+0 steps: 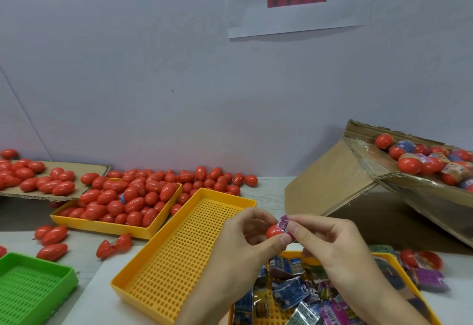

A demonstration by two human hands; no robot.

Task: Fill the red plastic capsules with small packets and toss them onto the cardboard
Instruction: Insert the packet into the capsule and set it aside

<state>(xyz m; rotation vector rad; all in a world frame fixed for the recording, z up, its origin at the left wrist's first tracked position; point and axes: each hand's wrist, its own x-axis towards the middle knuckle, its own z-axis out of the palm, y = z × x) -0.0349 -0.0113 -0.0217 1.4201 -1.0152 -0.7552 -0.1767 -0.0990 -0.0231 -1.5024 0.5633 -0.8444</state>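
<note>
Red capsule (273,231) and purple packet (285,223), held up over the yellow trays.

Left hand (245,237) pinches the capsule; right hand (330,240) pinches the packet (it touches the capsule). More packets lie in the tray (409,296) below.

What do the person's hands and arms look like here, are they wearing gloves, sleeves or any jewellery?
Both hands are bare: no gloves on the left hand or the right hand. No rings, watch or bracelet show on either. The forearms running to the bottom edge are uncovered, with no sleeve in view. Fingernails look short and unpainted.
</note>
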